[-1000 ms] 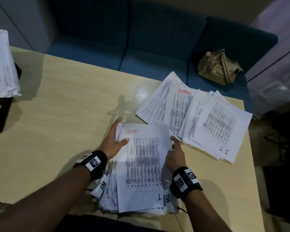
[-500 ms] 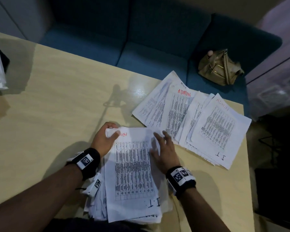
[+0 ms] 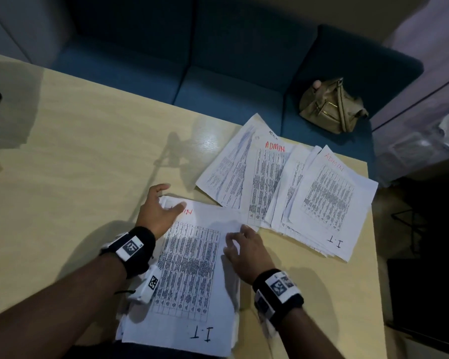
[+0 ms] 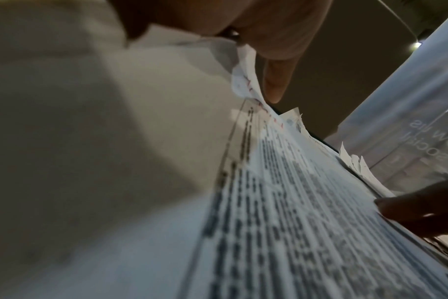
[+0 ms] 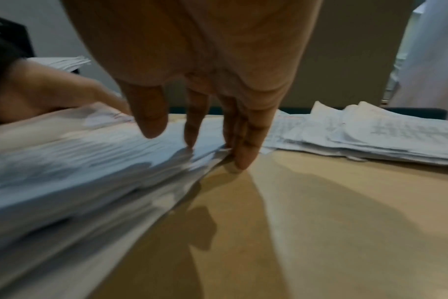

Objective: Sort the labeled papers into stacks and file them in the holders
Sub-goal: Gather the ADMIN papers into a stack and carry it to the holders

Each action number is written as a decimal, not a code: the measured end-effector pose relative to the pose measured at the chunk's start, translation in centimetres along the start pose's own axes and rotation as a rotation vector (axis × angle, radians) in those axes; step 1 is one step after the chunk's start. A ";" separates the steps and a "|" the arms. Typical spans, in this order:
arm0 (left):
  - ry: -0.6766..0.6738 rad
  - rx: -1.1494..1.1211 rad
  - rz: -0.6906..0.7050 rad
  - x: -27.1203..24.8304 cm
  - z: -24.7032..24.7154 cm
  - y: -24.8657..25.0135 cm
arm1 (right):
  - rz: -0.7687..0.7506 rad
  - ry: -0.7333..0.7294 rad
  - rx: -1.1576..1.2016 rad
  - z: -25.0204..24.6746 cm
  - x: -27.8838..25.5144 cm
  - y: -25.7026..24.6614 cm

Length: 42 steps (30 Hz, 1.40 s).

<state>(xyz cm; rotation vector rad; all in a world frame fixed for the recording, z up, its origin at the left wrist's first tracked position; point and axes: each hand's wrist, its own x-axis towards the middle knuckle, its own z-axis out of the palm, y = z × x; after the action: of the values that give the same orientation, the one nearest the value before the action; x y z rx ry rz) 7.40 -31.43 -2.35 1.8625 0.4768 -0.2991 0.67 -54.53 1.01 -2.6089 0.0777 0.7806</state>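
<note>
Resting fingertips on paper stack [image 3: 189,275]: right hand [image 3: 246,251].

Dim room, hard shadows, table glare, blurred wrist views

White papers [image 3: 187,268] with black tables, red and black labels, tan table [image 3: 75,164], blue sofa [image 3: 218,73], olive bag [image 3: 332,107]

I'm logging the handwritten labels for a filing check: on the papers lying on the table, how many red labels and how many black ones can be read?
Red "ADMIN" labels: 3, the last partly under the left hand
Black "I.T" labels: 2
Small black "ADMIN" label: 1
Total: 6
</note>
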 end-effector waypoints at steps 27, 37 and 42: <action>-0.169 0.200 -0.070 -1.1 -1.8 -0.5 | 0.748 0.564 0.469 -8.0 4.2 14.4; -0.198 0.131 -0.085 -0.8 -2.0 -0.8 | 0.380 0.820 0.734 -9.8 -1.1 11.6; -0.140 0.189 -0.098 -0.8 -1.5 -0.4 | 0.192 0.501 0.919 -5.1 -3.6 5.8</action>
<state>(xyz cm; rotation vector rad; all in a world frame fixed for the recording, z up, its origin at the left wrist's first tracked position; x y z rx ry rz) 6.49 -29.99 -1.88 1.9877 0.4565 -0.5533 -0.69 -62.10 4.60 -1.8435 0.6657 0.0574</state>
